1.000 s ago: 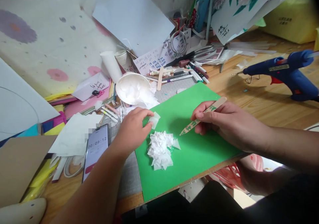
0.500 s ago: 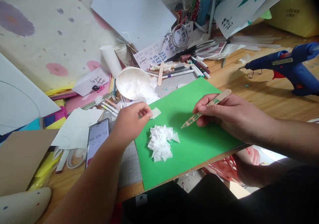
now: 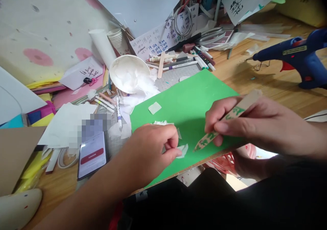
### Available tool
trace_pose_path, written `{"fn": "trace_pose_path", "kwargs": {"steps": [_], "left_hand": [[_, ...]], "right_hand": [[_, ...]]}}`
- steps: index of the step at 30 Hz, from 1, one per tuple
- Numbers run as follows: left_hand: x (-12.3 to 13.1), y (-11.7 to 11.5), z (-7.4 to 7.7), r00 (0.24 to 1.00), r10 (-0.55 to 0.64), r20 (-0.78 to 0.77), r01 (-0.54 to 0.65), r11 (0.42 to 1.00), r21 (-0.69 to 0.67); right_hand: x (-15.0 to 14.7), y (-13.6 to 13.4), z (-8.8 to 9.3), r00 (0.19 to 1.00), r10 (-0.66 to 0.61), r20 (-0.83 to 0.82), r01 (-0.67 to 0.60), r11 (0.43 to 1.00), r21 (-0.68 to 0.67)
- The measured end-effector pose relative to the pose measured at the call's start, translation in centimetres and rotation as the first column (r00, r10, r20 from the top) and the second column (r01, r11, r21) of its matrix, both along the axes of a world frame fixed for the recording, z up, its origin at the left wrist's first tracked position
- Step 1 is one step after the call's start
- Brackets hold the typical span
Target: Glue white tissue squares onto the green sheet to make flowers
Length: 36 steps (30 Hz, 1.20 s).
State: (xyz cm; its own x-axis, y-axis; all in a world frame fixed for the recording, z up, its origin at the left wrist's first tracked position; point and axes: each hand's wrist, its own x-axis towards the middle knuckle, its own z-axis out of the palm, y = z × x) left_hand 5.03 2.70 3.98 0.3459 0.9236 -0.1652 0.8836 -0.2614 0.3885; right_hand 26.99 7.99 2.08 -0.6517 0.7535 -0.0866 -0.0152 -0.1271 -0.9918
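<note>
A green sheet of card lies on the wooden desk in front of me. My left hand rests on it with fingers curled, pinching a small white tissue piece; it covers most of the white tissue clump. My right hand is closed on a wooden craft stick smeared with green, its tip pointing down at the card beside the left fingers. One loose tissue square lies further up the card.
A tipped white paper cup with tissue spills beside the card. Markers, a phone, stacked papers and a note sheet crowd the left and back. A blue glue gun lies at the right. The desk edge runs just under my hands.
My left hand left the tissue square on the card and moved down onto the tissue clump, pinching a piece. My right hand with the stick came nearer. The view dropped lower.
</note>
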Motion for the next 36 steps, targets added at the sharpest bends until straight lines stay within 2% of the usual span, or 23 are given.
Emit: {"fn": "trace_pose_path", "kwargs": {"steps": [3, 6, 10, 12, 19, 21, 25, 27, 30, 36], "left_hand": [[-0.2, 0.2, -0.5, 0.996, -0.036, -0.086, 0.036, 0.999, 0.000], [-0.4, 0.5, -0.5, 0.989, -0.068, -0.135, 0.069, 0.998, 0.008], [-0.8, 0.8, -0.5, 0.982, -0.119, -0.149, 0.121, 0.993, 0.005], [-0.9, 0.9, -0.6, 0.978, -0.146, -0.147, 0.146, 0.989, -0.010], [-1.4, 0.8, -0.5, 0.977, -0.147, -0.151, 0.151, 0.988, 0.013], [-1.4, 0.9, -0.5, 0.976, -0.154, -0.153, 0.161, 0.986, 0.034], [-1.5, 0.9, -0.5, 0.969, -0.182, -0.169, 0.195, 0.979, 0.063], [-1.5, 0.9, -0.6, 0.964, -0.187, -0.187, 0.202, 0.977, 0.064], [-1.4, 0.9, -0.5, 0.958, -0.207, -0.196, 0.223, 0.973, 0.063], [-1.7, 1.0, -0.3, 0.933, -0.271, -0.236, 0.290, 0.956, 0.047]], "right_hand": [[-0.2, -0.7, -0.7, 0.991, 0.122, 0.048, -0.126, 0.989, 0.083], [-0.4, -1.0, -1.5, 0.979, 0.169, 0.109, -0.193, 0.944, 0.266], [-0.6, -1.1, -1.9, 0.971, 0.199, 0.131, -0.239, 0.806, 0.541], [-0.7, -1.1, -1.9, 0.966, 0.221, 0.132, -0.254, 0.732, 0.633], [-0.7, -1.3, -2.2, 0.940, 0.226, 0.255, -0.340, 0.602, 0.722], [-0.7, -1.6, -2.3, 0.930, 0.189, 0.314, -0.366, 0.520, 0.772], [-0.9, -2.3, -2.5, 0.916, 0.061, 0.397, -0.398, 0.282, 0.873], [-1.1, -2.5, -2.4, 0.902, 0.027, 0.430, -0.426, 0.211, 0.880], [-1.4, -2.8, -2.2, 0.899, 0.004, 0.437, -0.432, 0.167, 0.886], [-2.1, -3.1, -2.1, 0.897, -0.045, 0.439, -0.430, 0.133, 0.893]]}}
